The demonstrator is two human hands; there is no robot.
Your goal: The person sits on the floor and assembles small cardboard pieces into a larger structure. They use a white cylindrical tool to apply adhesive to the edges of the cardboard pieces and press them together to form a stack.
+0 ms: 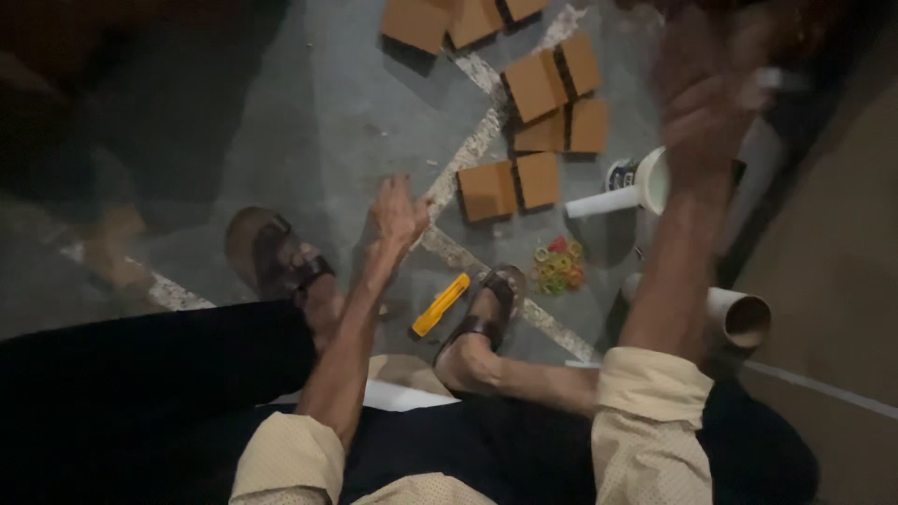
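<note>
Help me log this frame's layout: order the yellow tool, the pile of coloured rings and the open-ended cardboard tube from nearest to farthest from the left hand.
From the left hand:
1. Yellow tool, on the floor just below-right, beside the sandalled foot.
2. Coloured rings, a heap farther right.
3. Cardboard tube, far right by the wall.

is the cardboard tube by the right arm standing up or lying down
Lying down. The cardboard tube rests on its side on the floor, its round open end facing the camera, just beside the right forearm.
</note>
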